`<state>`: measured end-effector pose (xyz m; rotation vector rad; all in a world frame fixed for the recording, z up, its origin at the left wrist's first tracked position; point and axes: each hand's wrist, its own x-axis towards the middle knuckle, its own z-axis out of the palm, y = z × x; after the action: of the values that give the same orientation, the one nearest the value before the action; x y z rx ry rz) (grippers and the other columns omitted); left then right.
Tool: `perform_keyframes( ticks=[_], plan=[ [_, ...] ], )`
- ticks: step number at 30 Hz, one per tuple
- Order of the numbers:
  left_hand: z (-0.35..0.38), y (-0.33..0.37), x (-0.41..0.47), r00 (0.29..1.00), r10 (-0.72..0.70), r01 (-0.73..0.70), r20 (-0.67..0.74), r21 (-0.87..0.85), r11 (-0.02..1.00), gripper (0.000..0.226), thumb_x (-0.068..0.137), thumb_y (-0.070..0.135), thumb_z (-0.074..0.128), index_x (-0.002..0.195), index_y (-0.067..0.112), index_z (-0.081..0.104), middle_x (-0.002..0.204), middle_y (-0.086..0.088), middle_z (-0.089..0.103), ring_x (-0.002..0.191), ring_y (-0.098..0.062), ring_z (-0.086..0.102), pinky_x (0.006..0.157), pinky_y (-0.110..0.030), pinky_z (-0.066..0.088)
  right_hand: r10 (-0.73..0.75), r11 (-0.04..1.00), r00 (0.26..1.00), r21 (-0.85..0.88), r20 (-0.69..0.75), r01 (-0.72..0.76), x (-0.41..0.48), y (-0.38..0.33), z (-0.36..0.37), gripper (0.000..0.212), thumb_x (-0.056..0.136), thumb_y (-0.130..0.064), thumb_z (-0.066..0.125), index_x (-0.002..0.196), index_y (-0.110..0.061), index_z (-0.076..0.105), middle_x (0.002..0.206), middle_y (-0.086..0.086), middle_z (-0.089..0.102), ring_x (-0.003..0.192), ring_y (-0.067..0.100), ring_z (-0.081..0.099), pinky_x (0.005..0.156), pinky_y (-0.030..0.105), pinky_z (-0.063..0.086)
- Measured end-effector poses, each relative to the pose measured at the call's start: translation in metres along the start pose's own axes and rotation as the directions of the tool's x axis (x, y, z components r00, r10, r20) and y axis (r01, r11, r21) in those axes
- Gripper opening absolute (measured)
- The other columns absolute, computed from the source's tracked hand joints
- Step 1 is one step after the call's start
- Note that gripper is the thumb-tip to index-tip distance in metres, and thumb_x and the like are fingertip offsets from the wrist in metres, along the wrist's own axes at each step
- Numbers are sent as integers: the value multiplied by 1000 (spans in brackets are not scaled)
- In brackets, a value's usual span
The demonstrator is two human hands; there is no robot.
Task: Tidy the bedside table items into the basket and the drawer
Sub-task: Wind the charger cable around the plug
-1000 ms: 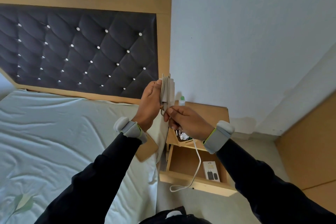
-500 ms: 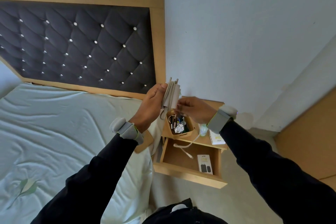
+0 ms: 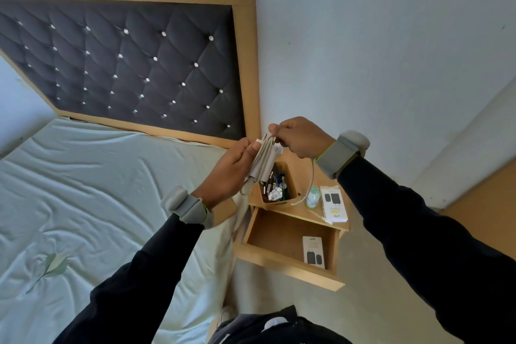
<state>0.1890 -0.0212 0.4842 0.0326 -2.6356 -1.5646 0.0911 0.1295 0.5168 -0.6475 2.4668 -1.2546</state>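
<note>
Holding cable bundle (image 3: 265, 159) in left hand (image 3: 231, 173), right hand (image 3: 301, 137) pinching its strand | basket (image 3: 292, 188) on bedside table (image 3: 303, 173) | drawer (image 3: 276, 234) open

- Black long left sleeve (image 3: 134, 288), lower left of the frame; black long right sleeve (image 3: 418, 232), lower right.
- Thick grey padded wristband (image 3: 187, 208) with yellow-green edging behind the left hand (image 3: 229, 173); a matching grey band (image 3: 339, 152) behind the right hand (image 3: 301, 137).
- Dark garment (image 3: 245, 329) with a small white patch, bottom centre.

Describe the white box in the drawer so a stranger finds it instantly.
Right of the bed stands a wooden bedside table with its drawer pulled open. The white box lies alone inside it, at the right; its lookalike sits on the tabletop instead.
</note>
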Motion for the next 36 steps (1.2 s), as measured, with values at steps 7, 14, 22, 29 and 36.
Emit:
perform_keyframes(
  ticks=[7,14,22,29,36],
  plan=[
    [9,-2,12,992,-32,40,-118,67,997,28,104,40,33,103,20,52,87,2,53,77,-11,49,74,-31,44,-112,992,994,-50,12,113,-9,-12,-2,38,103,-25,41,69,-16,55,59,-2,47,50,9,41,58,25,36],
    [3,-2,29,973,-37,36,-226,-9,999,35,103,40,37,102,9,54,88,-13,58,76,-21,52,75,-49,49,-127,972,987,208,100,104,-30,-12,19,31,104,-14,37,83,-4,58,56,-5,45,41,-2,42,50,11,35],
    [-16,7,42,961,-98,28,-257,-264,964,45,105,38,35,108,-2,54,88,-14,52,77,-23,50,66,-35,47,-112,944,967,327,229,32,-32,-6,49,33,105,-15,36,80,-7,55,46,-15,50,41,-1,42,47,8,33],
    [-32,4,42,966,-111,22,-234,-353,935,46,105,38,33,114,-1,55,92,-15,55,79,-26,53,66,-35,51,-34,962,923,264,384,-74,-23,-10,58,39,105,-34,35,84,-19,64,59,-2,51,45,7,33,48,22,29],
    [-49,-4,36,964,-140,45,-226,-380,924,35,106,37,31,105,12,56,94,-12,56,83,-21,55,70,-30,54,8,931,906,328,423,-162,-21,-14,89,43,104,-41,34,86,-17,65,61,0,50,46,8,30,49,23,28]
  ],
)
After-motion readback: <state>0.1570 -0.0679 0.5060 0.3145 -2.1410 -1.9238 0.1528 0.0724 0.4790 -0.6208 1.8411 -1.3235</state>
